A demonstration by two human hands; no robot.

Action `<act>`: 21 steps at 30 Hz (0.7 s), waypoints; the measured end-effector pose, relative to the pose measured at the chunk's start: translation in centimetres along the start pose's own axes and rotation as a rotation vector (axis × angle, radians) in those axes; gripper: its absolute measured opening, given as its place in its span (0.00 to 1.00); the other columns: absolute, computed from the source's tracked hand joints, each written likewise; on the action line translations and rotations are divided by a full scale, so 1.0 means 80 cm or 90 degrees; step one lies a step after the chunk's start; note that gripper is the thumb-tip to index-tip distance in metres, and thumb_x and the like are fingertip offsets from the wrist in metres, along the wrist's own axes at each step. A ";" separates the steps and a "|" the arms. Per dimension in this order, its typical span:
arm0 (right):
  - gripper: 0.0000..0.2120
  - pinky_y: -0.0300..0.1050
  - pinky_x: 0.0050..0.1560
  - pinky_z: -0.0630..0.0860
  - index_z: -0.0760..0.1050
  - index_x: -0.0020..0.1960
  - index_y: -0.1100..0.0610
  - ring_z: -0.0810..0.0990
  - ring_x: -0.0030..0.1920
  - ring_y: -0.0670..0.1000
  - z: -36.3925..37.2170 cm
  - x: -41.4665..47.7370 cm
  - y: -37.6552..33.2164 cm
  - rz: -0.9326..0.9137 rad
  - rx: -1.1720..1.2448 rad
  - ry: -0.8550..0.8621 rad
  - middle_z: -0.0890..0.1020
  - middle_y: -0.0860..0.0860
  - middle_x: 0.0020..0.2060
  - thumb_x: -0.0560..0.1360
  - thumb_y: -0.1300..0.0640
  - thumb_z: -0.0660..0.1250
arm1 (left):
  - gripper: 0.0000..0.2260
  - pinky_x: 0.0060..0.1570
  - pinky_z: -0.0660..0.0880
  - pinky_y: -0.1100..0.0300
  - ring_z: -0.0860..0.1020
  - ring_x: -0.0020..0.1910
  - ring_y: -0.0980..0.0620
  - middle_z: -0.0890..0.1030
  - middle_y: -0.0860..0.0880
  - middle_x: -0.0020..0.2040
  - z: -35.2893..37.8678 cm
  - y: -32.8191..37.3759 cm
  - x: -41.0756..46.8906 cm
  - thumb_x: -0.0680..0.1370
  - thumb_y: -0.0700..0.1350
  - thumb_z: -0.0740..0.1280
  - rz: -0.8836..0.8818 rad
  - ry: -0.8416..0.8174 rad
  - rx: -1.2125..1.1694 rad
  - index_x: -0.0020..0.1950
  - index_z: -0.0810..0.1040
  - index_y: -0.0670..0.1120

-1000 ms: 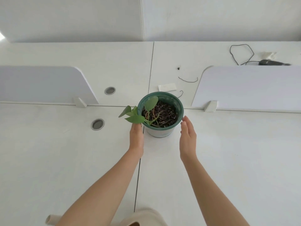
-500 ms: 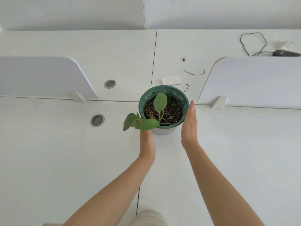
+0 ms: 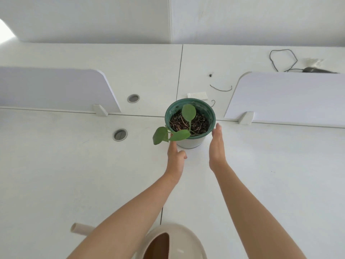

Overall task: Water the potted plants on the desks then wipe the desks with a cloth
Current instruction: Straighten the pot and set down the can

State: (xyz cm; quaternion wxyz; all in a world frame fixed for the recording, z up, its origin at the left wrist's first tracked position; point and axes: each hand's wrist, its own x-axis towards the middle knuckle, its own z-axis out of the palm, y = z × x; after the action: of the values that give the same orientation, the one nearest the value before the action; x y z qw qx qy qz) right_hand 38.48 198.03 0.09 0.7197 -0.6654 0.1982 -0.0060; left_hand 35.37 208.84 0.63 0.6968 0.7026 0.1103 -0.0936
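My left hand (image 3: 175,157) and right hand (image 3: 216,148) flanked the potted plant (image 3: 188,143), fingers straight, gripping nothing; a beige watering can (image 3: 177,240) sat back beneath my forearms.

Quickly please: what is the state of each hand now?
Left hand: open, fingers straight beside the pot, holding nothing.
Right hand: open, flat beside the pot, holding nothing.
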 end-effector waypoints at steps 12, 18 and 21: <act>0.19 0.46 0.52 0.73 0.66 0.67 0.53 0.77 0.54 0.54 -0.063 -0.204 -0.010 -0.043 -0.012 0.029 0.78 0.54 0.55 0.80 0.50 0.48 | 0.13 0.52 0.71 0.59 0.78 0.50 0.50 0.80 0.51 0.47 -0.116 0.043 -0.140 0.78 0.41 0.57 -0.056 0.012 0.112 0.60 0.76 0.45; 0.16 0.44 0.48 0.73 0.70 0.63 0.53 0.79 0.50 0.49 -0.078 -0.288 0.011 -0.076 -0.081 0.036 0.80 0.48 0.47 0.80 0.52 0.49 | 0.10 0.50 0.70 0.62 0.78 0.49 0.54 0.80 0.54 0.47 -0.171 0.018 -0.237 0.78 0.40 0.59 0.044 0.131 0.116 0.55 0.76 0.47; 0.15 0.48 0.53 0.71 0.72 0.59 0.53 0.78 0.52 0.52 -0.080 -0.309 0.029 -0.071 -0.119 0.051 0.80 0.48 0.46 0.80 0.53 0.50 | 0.06 0.51 0.71 0.60 0.78 0.49 0.50 0.81 0.49 0.48 -0.200 -0.007 -0.264 0.76 0.42 0.63 0.063 0.226 0.056 0.50 0.78 0.48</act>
State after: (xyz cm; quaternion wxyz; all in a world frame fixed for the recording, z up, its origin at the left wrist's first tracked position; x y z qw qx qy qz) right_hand 13.24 198.87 4.49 0.6443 -0.7389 0.1895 -0.0543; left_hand 14.62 224.35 6.34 0.6385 0.7425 0.1927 0.0613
